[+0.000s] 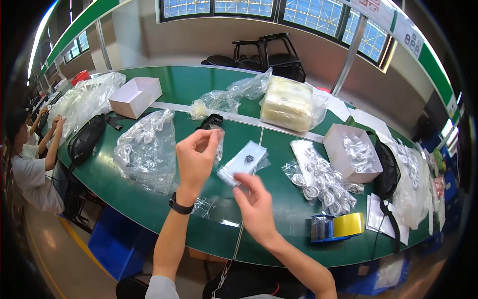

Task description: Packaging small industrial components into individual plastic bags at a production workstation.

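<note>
My left hand, with a dark band on its wrist, is raised over the green table. Its thumb and fingers pinch together on a small clear plastic bag, which hangs partly behind them. To its right lies a stack of flat clear plastic bags with a dark printed mark. My right hand is at the near edge of this stack, thumb and fingers apart and nothing between them; whether a fingertip touches the stack I cannot tell. Behind my left hand is a black object, partly hidden.
Coiled white cables lie at right, beside a white box of bagged items and a yellow tape roll in a blue dispenser. A large clear bag lies at left. A wrapped bundle stands behind. Co-workers work at far left.
</note>
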### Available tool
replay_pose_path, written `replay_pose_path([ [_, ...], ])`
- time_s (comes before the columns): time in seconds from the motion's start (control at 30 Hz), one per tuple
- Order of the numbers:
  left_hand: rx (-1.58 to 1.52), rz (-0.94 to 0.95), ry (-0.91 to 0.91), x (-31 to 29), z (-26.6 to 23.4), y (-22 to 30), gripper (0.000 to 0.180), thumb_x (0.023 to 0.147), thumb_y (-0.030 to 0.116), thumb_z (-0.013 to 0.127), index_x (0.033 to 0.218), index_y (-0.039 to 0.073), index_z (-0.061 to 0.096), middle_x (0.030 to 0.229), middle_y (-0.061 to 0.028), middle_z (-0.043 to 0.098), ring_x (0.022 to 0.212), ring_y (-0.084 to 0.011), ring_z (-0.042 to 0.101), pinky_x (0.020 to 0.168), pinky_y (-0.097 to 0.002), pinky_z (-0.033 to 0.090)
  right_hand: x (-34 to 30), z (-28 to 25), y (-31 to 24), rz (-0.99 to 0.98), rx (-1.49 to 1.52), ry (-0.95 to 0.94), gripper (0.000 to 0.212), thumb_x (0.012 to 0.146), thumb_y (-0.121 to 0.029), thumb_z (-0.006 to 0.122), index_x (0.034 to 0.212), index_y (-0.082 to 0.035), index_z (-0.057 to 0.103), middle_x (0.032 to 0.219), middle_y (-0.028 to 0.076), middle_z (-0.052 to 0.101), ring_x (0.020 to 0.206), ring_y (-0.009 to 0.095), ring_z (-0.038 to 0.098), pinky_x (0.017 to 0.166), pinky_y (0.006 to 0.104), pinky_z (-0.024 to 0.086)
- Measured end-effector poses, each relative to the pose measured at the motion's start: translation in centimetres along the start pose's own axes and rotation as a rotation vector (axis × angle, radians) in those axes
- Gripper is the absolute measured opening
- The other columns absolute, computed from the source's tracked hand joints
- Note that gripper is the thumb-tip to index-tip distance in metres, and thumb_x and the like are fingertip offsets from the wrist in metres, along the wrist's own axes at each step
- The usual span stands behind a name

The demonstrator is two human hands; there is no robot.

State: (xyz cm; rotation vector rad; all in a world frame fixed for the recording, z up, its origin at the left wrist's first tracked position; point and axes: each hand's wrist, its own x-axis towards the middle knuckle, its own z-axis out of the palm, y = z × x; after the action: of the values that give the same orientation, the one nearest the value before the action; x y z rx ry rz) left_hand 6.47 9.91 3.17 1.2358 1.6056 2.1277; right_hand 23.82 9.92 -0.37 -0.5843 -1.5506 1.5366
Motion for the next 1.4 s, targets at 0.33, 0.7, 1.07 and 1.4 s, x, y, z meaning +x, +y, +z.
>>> replay_pose_path([
  [0.33,0.115,0.035,-0.154,-3.5,2.8,2.6,0.013,0.095,0.004,0.066,0.100,-0.007,0.073,0.091,-0.0123,0.077,0.082,-0.0161,0.075,0.073,-0.0251,0.058,3.9,-2.3,-2.3,-0.518,-0.661,0.222,0.028,0.083,-0.010,0.076,0.108,0.001,0.067,0.112,0.018,0.070,0.099,0.036,0.068,0.085,0.0404,0.054],
  [0.7,-0.281,-0.069,-0.324,-3.6,2.3,2.7,0.017,0.099,0.005,0.060,0.101,-0.007,0.071,0.094,-0.0153,0.076,0.088,-0.0187,0.073,0.080,-0.0304,0.059,2.7,-5.0,-6.0,-0.384,-0.330,0.079,0.005,0.087,0.003,0.072,0.092,0.003,0.072,0.093,0.010,0.072,0.083,0.016,0.070,0.076,0.0266,0.054],
  [1.07,-0.307,-0.046,-0.535,-4.1,2.6,2.9,0.015,0.090,0.001,0.073,0.105,-0.001,0.074,0.101,-0.0100,0.075,0.090,-0.0157,0.071,0.082,-0.0296,0.058,1.7,-6.1,-8.3,-0.170,-0.117,0.068,0.004,0.090,0.002,0.071,0.093,0.004,0.071,0.090,0.006,0.069,0.084,0.011,0.067,0.078,0.0245,0.054],
  [1.4,-0.274,-0.060,-0.468,-4.7,2.5,4.9,0.010,0.084,-0.012,0.069,0.091,-0.007,0.074,0.082,-0.0122,0.069,0.078,-0.0167,0.069,0.072,-0.0289,0.058,1.1,-8.2,-8.3,-0.154,-0.081,-0.060,0.016,0.089,0.009,0.065,0.103,0.007,0.072,0.095,0.013,0.072,0.089,0.018,0.071,0.082,0.0286,0.057],
])
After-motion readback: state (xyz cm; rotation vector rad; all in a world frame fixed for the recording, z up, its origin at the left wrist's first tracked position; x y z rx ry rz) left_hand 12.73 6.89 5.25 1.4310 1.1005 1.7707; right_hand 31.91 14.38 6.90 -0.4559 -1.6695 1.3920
